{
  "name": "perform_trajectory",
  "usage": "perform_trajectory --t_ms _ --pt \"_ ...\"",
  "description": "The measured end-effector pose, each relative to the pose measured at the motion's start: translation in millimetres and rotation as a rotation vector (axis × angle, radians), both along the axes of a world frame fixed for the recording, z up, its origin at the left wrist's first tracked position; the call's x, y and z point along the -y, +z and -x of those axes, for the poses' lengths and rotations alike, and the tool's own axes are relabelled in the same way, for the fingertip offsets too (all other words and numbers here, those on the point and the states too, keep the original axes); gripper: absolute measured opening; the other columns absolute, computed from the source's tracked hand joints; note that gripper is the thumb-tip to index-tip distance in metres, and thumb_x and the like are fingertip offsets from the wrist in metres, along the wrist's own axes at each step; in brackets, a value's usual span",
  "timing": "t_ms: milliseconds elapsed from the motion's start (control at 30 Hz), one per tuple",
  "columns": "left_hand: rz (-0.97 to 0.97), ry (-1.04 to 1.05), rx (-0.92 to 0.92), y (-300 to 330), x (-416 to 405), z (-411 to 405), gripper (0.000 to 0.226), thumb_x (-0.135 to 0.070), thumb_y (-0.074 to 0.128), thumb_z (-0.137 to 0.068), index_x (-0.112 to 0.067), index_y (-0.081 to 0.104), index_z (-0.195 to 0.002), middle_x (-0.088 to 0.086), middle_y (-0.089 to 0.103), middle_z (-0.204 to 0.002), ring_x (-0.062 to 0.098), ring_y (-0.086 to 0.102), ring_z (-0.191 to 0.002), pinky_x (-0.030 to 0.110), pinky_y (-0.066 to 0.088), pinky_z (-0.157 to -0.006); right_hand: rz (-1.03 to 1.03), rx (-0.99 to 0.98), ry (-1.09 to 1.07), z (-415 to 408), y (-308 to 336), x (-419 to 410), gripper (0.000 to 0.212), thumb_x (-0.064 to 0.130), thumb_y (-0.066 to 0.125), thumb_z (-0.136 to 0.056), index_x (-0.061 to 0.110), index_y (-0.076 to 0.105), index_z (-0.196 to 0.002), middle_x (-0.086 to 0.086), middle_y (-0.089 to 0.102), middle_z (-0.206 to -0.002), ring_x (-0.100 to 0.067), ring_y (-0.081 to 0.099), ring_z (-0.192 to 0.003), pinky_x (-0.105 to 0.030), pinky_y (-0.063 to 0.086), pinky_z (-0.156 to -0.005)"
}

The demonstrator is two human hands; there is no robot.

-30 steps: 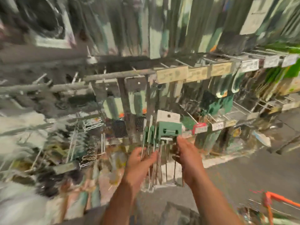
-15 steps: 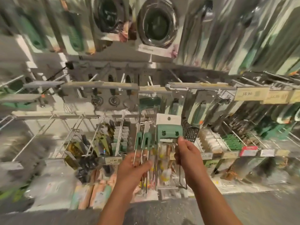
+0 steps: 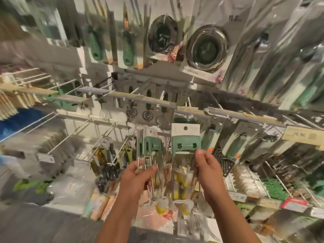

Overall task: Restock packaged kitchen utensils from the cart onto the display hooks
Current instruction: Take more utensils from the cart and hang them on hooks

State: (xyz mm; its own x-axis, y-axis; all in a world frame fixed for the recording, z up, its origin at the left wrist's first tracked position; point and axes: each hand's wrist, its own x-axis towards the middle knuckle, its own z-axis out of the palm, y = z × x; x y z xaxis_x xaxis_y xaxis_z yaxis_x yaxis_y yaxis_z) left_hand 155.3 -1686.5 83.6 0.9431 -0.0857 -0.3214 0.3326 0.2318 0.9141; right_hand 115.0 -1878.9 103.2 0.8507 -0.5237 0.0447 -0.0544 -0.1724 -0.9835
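My left hand (image 3: 138, 174) grips a bunch of packaged utensils (image 3: 150, 146) with green handles and thin metal legs, held upright by the legs. My right hand (image 3: 206, 165) pinches one more such utensil (image 3: 185, 142) by its lower right side; its white header card with a round hang hole (image 3: 185, 128) stands above the green handle. Both bunches are raised in front of the display wall, just below a rail of hooks (image 3: 157, 100). The cart is out of view.
Hooks all around carry strainers (image 3: 206, 48), green-handled peelers (image 3: 128, 48), whisks (image 3: 103, 113) and graters (image 3: 224, 162). A price label (image 3: 305, 136) sits at right. Wire hooks (image 3: 73, 134) jut out at left. Grey floor lies below.
The view has swung left and up from the right part of the display to the strainer section. Both hands kept their grip on the utensils and stayed in front of me.
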Motion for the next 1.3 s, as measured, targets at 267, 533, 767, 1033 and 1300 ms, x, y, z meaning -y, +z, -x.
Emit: perform_trajectory --t_ms 267,533,767,1033,1300 --pt "0.016 0.035 0.071 11 5 -6 0.032 -0.017 0.080 -0.086 -0.024 0.057 -0.106 0.004 0.056 -0.064 0.010 0.049 -0.045 0.019 0.038 -0.037 0.010 0.058 -0.067 -17 5 -3 0.038 0.042 0.050 -0.106 0.017 0.053 -0.078 0.005 0.050 -0.065 -0.011 0.044 -0.058 -0.028 0.040 -0.059" --pt "-0.042 0.070 0.123 1 -5 -7 0.042 -0.024 0.086 -0.078 -0.022 0.061 -0.111 0.012 0.060 -0.083 0.020 0.055 -0.061 0.037 0.049 -0.060 -0.101 0.084 -0.162 -35 1 -4 0.030 0.040 0.058 -0.102 0.011 0.065 -0.103 -0.004 0.058 -0.079 -0.016 0.051 -0.069 -0.037 0.048 -0.071" --pt "0.002 0.076 0.146 3 -3 -10 0.037 -0.023 0.084 -0.083 -0.021 0.062 -0.113 -0.001 0.062 -0.060 0.021 0.046 -0.061 0.033 0.038 -0.056 -0.134 -0.111 -0.071 -62 8 6 0.050 0.049 0.060 -0.100 0.001 0.061 -0.114 -0.005 0.064 -0.092 -0.020 0.056 -0.079 -0.035 0.048 -0.075" --pt "0.054 0.046 0.043 -2 7 -1 0.044 -0.049 0.081 -0.067 -0.024 0.071 -0.103 -0.002 0.071 -0.089 0.024 0.062 -0.088 0.046 0.051 -0.086 -0.269 -0.131 -0.007 -37 -11 0 0.045 0.038 0.063 -0.102 0.018 0.052 -0.141 0.004 0.055 -0.141 -0.021 0.056 -0.125 -0.041 0.044 -0.107" --pt "0.023 -0.021 0.030 -5 20 6 0.028 -0.041 0.077 -0.078 -0.022 0.071 -0.097 -0.009 0.073 -0.075 0.016 0.066 -0.077 0.034 0.050 -0.073 -0.308 -0.181 0.185 -31 -7 -20 0.026 0.045 0.059 -0.102 0.028 0.072 -0.115 0.005 0.074 -0.116 -0.015 0.068 -0.110 -0.042 0.054 -0.098"
